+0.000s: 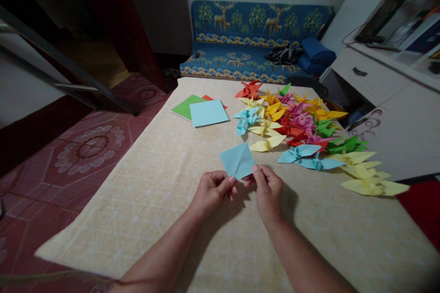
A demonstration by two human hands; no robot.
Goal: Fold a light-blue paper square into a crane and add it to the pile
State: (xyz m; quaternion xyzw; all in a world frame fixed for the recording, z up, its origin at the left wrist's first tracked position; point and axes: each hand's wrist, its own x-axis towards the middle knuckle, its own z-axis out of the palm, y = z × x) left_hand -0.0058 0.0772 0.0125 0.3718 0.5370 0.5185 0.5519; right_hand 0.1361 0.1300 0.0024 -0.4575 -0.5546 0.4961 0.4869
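Pinching creased blue paper, left fingers at its bottom corner, right fingers at its right corner

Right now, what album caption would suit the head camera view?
Left hand and right hand hold a creased light-blue paper above a cream tablecloth, near colourful folded paper birds.

No readable text or labels.

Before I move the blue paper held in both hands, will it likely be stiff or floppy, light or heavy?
The blue paper is probably light: it looks thin, and the left hand and right hand pinch it near its edges. It seems fairly stiff, since it does not droop, but may bend along its crease.
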